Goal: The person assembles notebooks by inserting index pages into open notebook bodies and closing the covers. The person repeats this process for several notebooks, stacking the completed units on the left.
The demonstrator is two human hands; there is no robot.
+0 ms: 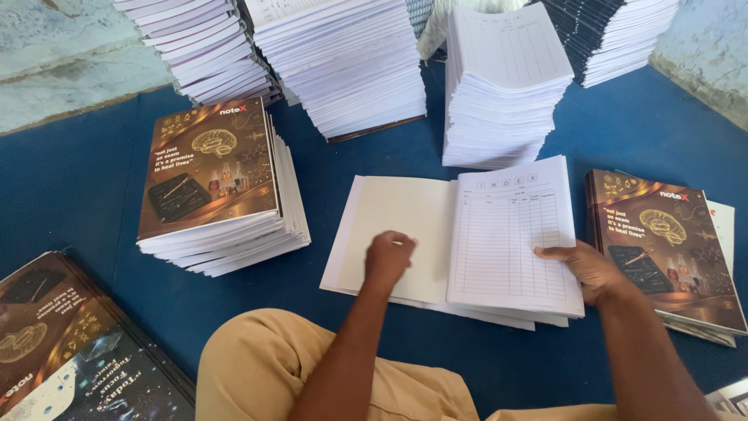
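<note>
An open notebook lies on the blue floor covering in front of me. Its left page is blank cream and its right page is a ruled table sheet. My left hand rests as a loose fist on the blank left page. The right edge of the ruled sheet is pinched by my right hand, thumb on top. To the right lies a brown-covered notebook with a gold brain picture, close beside my right hand.
A stack of brown-covered notebooks stands at left. Tall piles of white page blocks rise behind, with more stacks at the back. Dark covers lie at bottom left. My tan-clad knee is below.
</note>
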